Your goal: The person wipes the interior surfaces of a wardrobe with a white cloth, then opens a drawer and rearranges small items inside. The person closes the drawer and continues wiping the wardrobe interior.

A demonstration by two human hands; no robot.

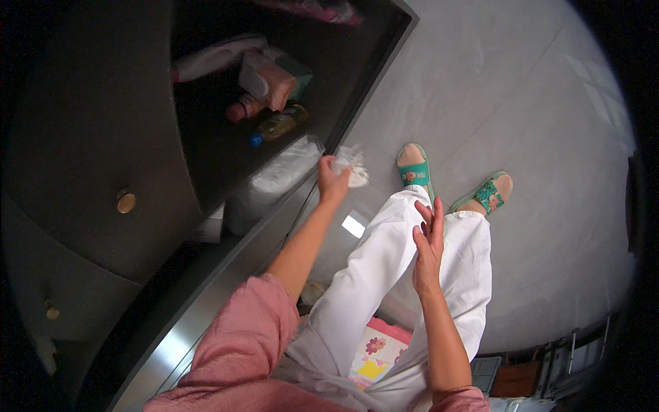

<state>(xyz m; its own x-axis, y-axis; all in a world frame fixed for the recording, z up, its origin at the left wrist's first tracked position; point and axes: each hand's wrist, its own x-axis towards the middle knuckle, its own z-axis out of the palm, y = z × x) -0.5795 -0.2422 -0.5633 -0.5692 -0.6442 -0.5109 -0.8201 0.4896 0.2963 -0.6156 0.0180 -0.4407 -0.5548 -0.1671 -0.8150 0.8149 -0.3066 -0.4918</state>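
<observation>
My left hand (333,181) grips a crumpled, translucent white plastic bag (352,166) beside the corner of a dark cabinet. Just left of that hand, a larger clear plastic bag (285,166) with white contents lies along the cabinet's edge. My right hand (428,247) is above my white trouser legs, its fingers apart and nothing in it. Deeper in the dark cabinet space lie a bottle with a blue cap (280,123), a pink and white package (265,80) and a red-capped bottle (244,108).
Dark cabinet fronts with a round brass-coloured knob (126,202) are at left. My feet, in green slippers (414,174), stand on the grey floor (515,103). A box or seat with a flower pattern (378,350) shows between my legs. Crates (515,378) are at lower right.
</observation>
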